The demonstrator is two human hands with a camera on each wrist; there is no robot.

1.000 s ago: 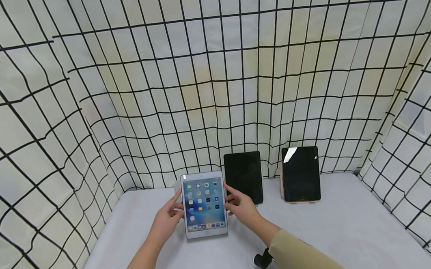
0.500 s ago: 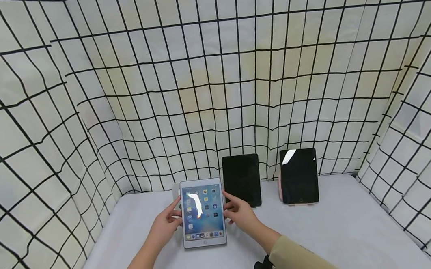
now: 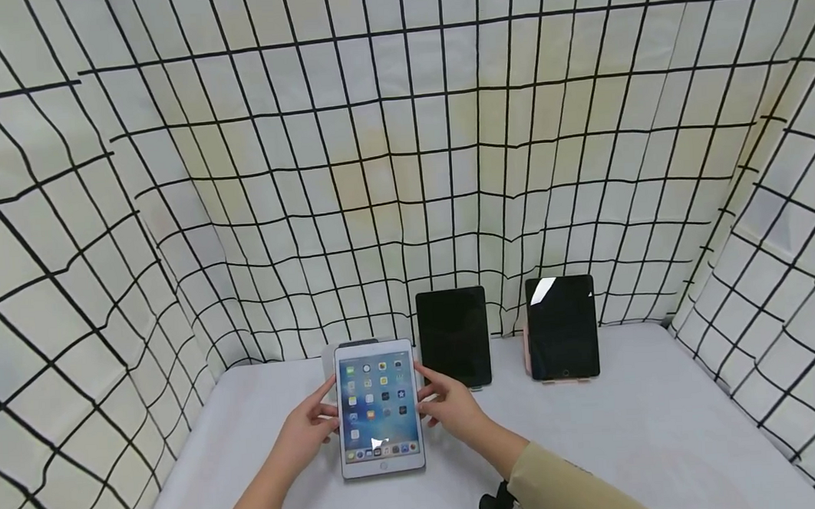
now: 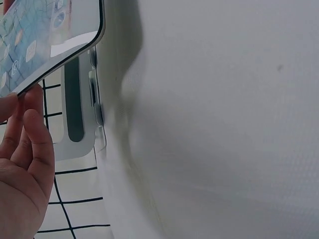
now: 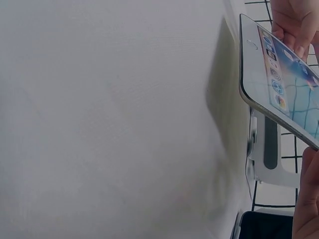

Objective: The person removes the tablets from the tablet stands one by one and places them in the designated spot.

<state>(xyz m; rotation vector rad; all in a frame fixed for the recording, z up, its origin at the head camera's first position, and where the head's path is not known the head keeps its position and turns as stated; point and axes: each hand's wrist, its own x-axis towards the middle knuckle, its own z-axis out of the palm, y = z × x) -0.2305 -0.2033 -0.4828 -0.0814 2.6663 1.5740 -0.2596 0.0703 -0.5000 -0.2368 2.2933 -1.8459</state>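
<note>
Two hands hold one lit tablet by its long edges, the left hand at 9 o'clock and the right hand at 3, fingertips pinching the sides so the screen stays unobstructed; two dark tablets stand propped at 1 o'clock. From the left wrist, fingers pinch the rim, tablet clear of the table, with a white stand behind. From the right wrist (tilted view), the tablet hangs above that stand.

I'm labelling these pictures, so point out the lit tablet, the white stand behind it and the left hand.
lit tablet (image 3: pixel 379 407), head view, screen middle
white stand (image 4: pixel 75 122), left wrist view, upright plate
left hand (image 3: pixel 309 432), head view, back
</note>
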